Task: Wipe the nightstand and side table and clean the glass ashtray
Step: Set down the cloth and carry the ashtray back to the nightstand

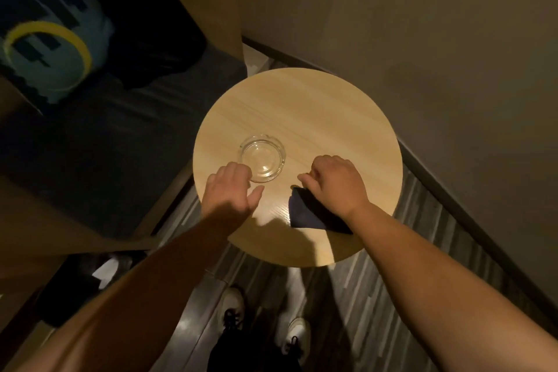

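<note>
A round light-wood side table (317, 106) stands below me. On its left half sits a clear glass ashtray (263, 157), upright and empty. My left hand (231, 190) hovers at the ashtray's near-left rim, fingers curled and apart, holding nothing; whether it touches the glass I cannot tell. My right hand (335, 183) is closed on a dark blue cloth (305, 214) that lies folded on the table's near right part, partly hidden under my wrist.
A dark upholstered bench (99, 142) with a cushion (51, 51) and black bag (157, 39) lies to the left. A wall (437, 39) runs close behind and to the right of the table. My white shoes (232, 305) stand on the striped floor.
</note>
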